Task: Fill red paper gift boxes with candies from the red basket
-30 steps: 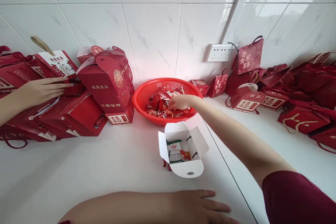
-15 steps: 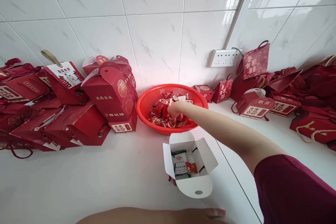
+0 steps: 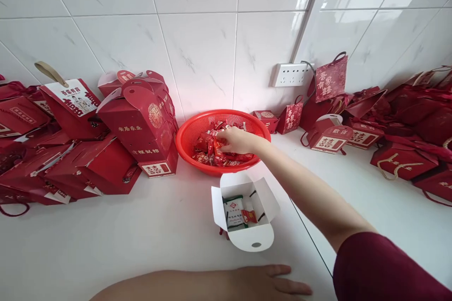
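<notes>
My right hand [image 3: 233, 140] reaches into a red plastic basket [image 3: 183, 143], its fingers closed on a bright red wrapped candy [image 3: 218, 146]. Several other red wrapped candies [image 3: 231, 158] lie around it. In front of the basket stands an open gift box [image 3: 251, 237] with white inner flaps folded outward. It holds a white packet with green edges [image 3: 233, 212] and a small red packet [image 3: 249, 216]. My left hand [image 3: 266, 282] rests flat on the counter below the box, fingers spread, touching nothing else.
Red gift boxes [image 3: 116, 164] are piled on the left, with a taller box [image 3: 136, 127] close to the basket. More red boxes and bags [image 3: 330, 138] line the right side. A white power strip [image 3: 291, 75] is on the tiled wall behind.
My right hand has lifted slightly from among the candies, now with a red candy at its fingertips. My left hand shows more fully, fingers spread. The view has shifted slightly.
</notes>
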Tool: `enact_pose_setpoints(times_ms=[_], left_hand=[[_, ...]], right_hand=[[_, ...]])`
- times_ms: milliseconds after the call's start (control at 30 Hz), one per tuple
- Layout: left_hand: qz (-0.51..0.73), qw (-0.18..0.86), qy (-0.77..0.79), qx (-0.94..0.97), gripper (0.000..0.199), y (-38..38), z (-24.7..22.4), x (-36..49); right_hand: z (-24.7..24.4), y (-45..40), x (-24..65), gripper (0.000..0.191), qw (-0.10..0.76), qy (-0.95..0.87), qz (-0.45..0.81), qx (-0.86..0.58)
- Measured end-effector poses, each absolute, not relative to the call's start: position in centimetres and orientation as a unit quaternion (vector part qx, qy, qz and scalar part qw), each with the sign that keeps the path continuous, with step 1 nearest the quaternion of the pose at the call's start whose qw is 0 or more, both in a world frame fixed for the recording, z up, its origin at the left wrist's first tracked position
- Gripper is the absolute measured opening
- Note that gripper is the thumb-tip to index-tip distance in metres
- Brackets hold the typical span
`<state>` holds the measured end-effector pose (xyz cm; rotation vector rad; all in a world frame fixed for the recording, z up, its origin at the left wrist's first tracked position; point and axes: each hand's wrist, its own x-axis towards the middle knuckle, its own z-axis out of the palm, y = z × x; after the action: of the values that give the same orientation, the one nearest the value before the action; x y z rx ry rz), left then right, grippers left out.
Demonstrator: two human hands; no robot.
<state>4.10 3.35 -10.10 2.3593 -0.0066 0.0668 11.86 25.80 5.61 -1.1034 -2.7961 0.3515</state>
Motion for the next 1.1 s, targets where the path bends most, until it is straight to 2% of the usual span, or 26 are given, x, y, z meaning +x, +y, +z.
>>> enact_pose_setpoints(times_ms=[100,233,300,433,500,567,667,767,833,933,1000,1100], left_hand=[[0.021,0.31,-0.009,0.95,0.053,3.3,-9.9,4.2],[0.023,0.216,-0.034,0.976,0.045,3.0,-8.9,4.1],[0.023,0.22,-0.029,0.975,0.05,2.9,-8.3,4.0],[0.001,0.231,-0.014,0.973,0.058,2.6,-7.6,4.3],[0.001,0.219,-0.013,0.976,0.06,2.4,-7.5,4.6],[0.023,0.184,-0.018,0.983,0.056,2.3,-7.6,4.9],[0.077,0.079,-0.072,0.991,0.046,2.2,-8.1,4.5],[0.188,-0.007,-0.108,0.976,0.029,2.2,-8.9,2.2],[0.333,-0.045,-0.026,0.941,0.026,2.4,-9.4,0.0],[0.508,-0.121,0.239,0.819,0.064,2.9,-9.2,-3.2],[0.525,-0.075,0.382,0.757,0.082,3.6,-8.4,-4.6],[0.474,0.061,0.45,0.755,0.083,4.6,-7.1,-5.7]], right_hand=[[6.3,21.9,15.3,0.016,0.192,-0.913,0.189,-0.306],[7.3,16.8,18.9,0.036,0.333,-0.842,0.368,-0.213],[7.8,15.0,19.9,0.036,0.35,-0.834,0.364,-0.222],[7.7,13.2,20.4,0.028,0.226,-0.884,0.269,-0.309],[7.4,12.9,20.5,0.028,0.209,-0.885,0.218,-0.353],[7.0,12.7,20.8,0.027,0.248,-0.876,0.194,-0.366],[6.2,12.4,21.2,0.025,0.33,-0.851,0.228,-0.34],[4.0,12.1,21.6,0.028,0.412,-0.801,0.26,-0.349],[1.8,11.9,21.7,0.03,0.454,-0.76,0.288,-0.365],[-1.5,11.7,21.7,0.037,0.49,-0.699,0.378,-0.359],[-3.2,11.6,21.7,0.042,0.471,-0.678,0.448,-0.343],[-4.6,11.3,21.8,0.045,0.399,-0.691,0.514,-0.314]])
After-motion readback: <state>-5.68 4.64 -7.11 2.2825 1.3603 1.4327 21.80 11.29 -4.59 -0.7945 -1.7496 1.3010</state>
